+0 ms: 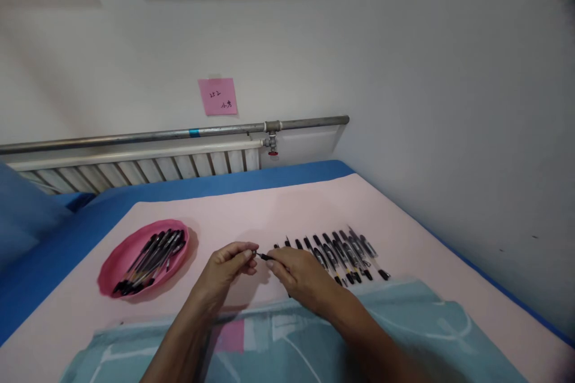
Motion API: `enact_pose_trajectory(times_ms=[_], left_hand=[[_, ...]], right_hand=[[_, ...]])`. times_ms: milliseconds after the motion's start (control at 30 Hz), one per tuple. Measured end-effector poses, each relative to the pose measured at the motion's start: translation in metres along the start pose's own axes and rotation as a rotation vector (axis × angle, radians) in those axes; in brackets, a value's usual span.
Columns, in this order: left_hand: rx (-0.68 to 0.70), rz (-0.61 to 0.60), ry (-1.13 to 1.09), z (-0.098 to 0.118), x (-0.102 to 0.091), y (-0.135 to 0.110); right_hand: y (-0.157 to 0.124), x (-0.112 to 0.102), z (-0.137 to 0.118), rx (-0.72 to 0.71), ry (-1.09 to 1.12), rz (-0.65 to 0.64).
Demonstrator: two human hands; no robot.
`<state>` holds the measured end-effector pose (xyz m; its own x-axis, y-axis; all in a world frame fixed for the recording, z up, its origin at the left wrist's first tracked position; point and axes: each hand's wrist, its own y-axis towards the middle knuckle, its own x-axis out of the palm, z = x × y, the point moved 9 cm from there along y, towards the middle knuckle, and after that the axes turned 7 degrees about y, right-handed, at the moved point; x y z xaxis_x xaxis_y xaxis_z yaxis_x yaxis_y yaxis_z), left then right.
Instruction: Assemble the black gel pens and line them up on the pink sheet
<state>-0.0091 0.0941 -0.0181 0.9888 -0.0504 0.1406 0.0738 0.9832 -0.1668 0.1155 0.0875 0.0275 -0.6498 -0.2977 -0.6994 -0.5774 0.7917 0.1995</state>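
Observation:
Just left of the middle, my left hand is closed, its thumb and forefinger pinching a small dark piece too tiny to name. My right hand is wrapped round a black pen, whose narrow tip points left at the left fingertips. Most of that pen's body is hidden by the palm. To the right of my right hand lie rows of black and clear pens and pen parts. A pink oval dish on the left holds several black pens.
A pale pink sheet covers the surface, with blue fabric at its edges. Teal patterned cloth lies at the front. A white radiator, a metal pipe and a pink note are at the back wall.

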Motion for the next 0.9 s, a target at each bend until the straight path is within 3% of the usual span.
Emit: enact_pose_trajectory(times_ms=[133, 267, 467, 667, 900], left_hand=[[0.004, 0.054, -0.05, -0.002, -0.002, 0.002], [-0.081, 0.094, -0.215, -0.014, -0.001, 0.004], [-0.078, 0.174, -0.272, -0.014, 0.0, 0.002], [-0.135, 0.166, -0.339, -0.023, 0.006, 0.003], [-0.059, 0.185, -0.295, -0.022, 0.006, 0.004]], right_hand=[[-0.001, 0.002, -0.001, -0.001, -0.087, -0.002], [-0.001, 0.008, -0.001, 0.018, -0.188, 0.016], [-0.001, 0.015, 0.0, 0.08, -0.309, 0.102], [-0.001, 0.017, -0.004, 0.072, -0.247, 0.122], [-0.002, 0.015, 0.0, 0.128, -0.128, 0.161]])
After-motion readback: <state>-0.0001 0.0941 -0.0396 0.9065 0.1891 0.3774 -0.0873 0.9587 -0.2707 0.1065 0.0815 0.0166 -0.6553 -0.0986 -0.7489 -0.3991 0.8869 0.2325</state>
